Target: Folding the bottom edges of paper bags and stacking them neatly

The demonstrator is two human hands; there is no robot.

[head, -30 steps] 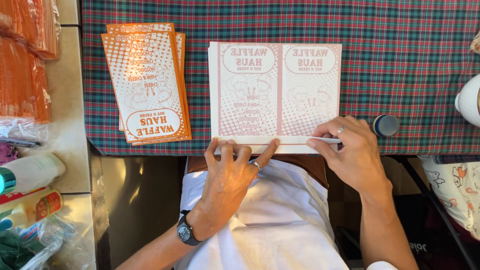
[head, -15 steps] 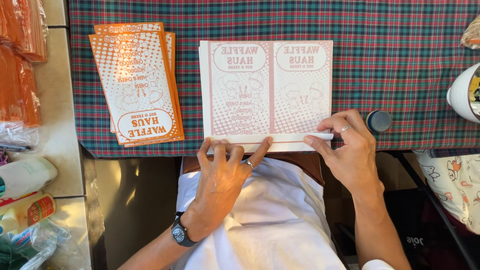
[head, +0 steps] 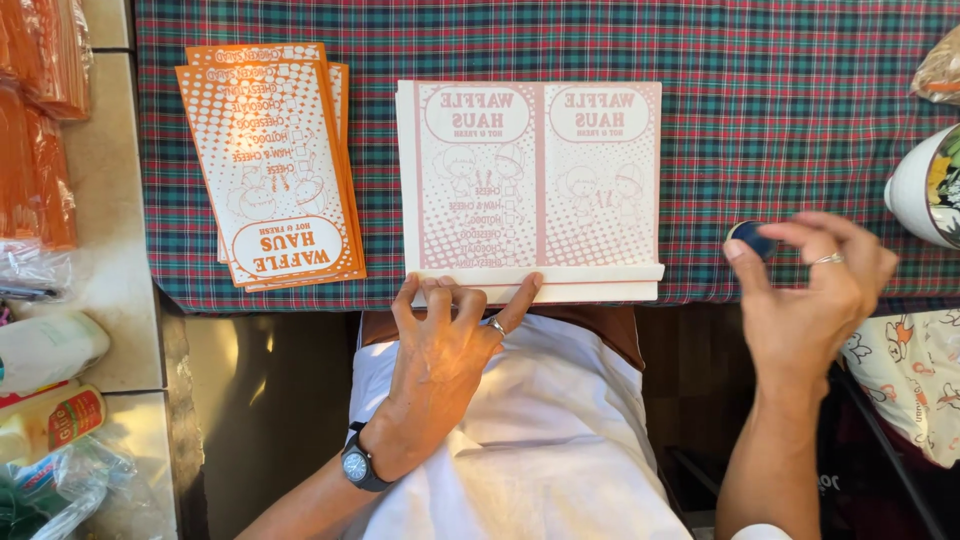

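A stack of flat white paper sheets printed in pale red (head: 535, 180) lies on the plaid tablecloth (head: 760, 110), its near edge folded up into a narrow strip. My left hand (head: 450, 330) presses its fingertips on that folded strip at the table edge. My right hand (head: 815, 285) hovers to the right of the sheets, thumb and fingers around a small dark round cap-like object (head: 752, 238). A watch sits on my left wrist.
A pile of finished orange printed paper bags (head: 270, 170) lies to the left on the cloth. Orange plastic packets (head: 35, 130) and bottles (head: 45, 350) fill the left counter. A white cup or bowl (head: 925, 190) stands at the right edge.
My right hand left the fold's right end and moved right to the small dark round object. My left hand stays pressed on the fold.
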